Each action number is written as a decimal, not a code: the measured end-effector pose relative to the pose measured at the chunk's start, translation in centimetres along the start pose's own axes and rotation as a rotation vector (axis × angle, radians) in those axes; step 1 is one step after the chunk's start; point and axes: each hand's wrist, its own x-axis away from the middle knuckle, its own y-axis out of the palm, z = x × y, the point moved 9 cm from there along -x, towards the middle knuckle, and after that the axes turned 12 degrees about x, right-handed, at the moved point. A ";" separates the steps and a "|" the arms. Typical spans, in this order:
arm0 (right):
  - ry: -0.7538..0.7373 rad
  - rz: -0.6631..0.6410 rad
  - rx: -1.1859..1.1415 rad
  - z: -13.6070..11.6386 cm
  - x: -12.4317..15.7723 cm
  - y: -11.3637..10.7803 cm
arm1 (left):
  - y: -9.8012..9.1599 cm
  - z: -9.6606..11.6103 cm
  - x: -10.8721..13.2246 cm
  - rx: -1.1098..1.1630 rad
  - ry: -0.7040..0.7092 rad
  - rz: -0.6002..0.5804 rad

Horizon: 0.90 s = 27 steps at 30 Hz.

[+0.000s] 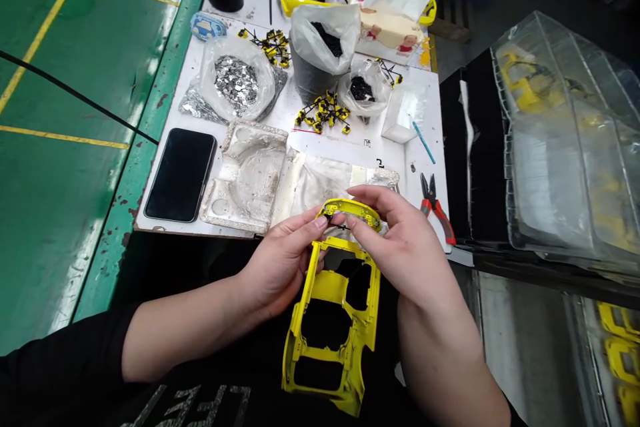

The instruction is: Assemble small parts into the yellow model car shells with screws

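Just past the near edge of the surface (350,140), low in the middle of the view, the left hand (277,267) and right hand (405,247) pinch the curved top of a yellow plastic frame (327,287), steadying it above the lap.

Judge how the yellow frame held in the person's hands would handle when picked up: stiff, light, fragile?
The yellow frame is probably light for its size, since large openings pierce it. It seems stiff, holding its shape while the left hand and right hand grip only one end. The thin strips between openings may be the likeliest to snap.
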 end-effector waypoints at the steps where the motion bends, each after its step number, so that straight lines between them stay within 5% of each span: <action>1: 0.007 -0.011 0.003 0.0 -0.1 0.1 | 0.0 0.0 0.0 0.001 0.000 0.002; 10: 0.113 -0.106 -0.136 -0.2 -0.4 0.6 | 0.4 0.0 0.4 0.002 0.010 -0.032; 16: 0.153 -0.045 -0.302 -1.2 -0.5 0.1 | 1.8 0.6 1.3 -0.101 0.090 -0.058; 27: 0.145 -0.009 -0.251 -1.0 0.2 0.2 | 1.4 0.7 1.5 -0.178 0.114 -0.009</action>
